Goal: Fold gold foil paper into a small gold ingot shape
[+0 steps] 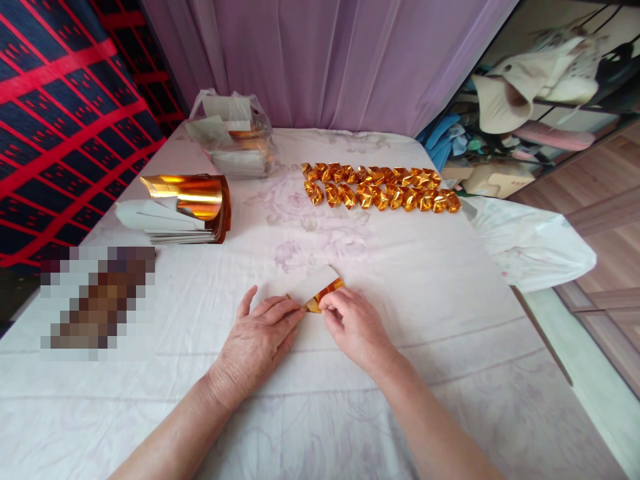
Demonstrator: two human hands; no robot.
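Pinching a small gold foil sheet (320, 291) between them, both hands work at the near middle of the worktop (410, 307), which is covered with a pale cloth printed with faint flowers. The left hand (257, 340) lies palm down on the cloth, its fingertips closed on the sheet's near left corner; the right hand (353, 325) grips the same corner from the other side with thumb and forefinger. The sheet lies partly folded, its white back turned up over most of its length and the shiny gold face showing along the right edge. Farther back, well apart from the hands, two rows of folded gold pieces (380, 187) run side by side across the cloth. To the left rests a stack of unfolded sheets (173, 217), white sides up, with the top ones curled over to show the gold. Behind that stack, near the purple curtain (325, 60), sits a clear plastic bag (235, 133) holding more sheets. A white plastic bag (530, 243) hangs off the worktop's right edge.
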